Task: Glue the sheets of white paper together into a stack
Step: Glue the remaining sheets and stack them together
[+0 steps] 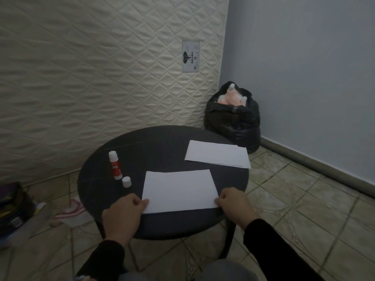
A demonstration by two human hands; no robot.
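Observation:
A white sheet of paper point(179, 190) lies flat on the near part of the round black table point(154, 147). My left hand point(121, 216) pinches its near left corner. My right hand point(236, 206) pinches its near right corner. Further back on the right, a second pile of white sheets point(218, 153) rests on the table, its right corner reaching past the rim. A red and white glue stick point(115, 165) stands uncapped on the left of the table. Its white cap point(126, 182) stands just beside it.
A quilted mattress point(101, 78) leans upright behind the table. A full black rubbish bag point(233, 116) sits in the corner by the blue wall. On the tiled floor at the left lie a cloth point(70, 212) and a dark bag point(14, 209).

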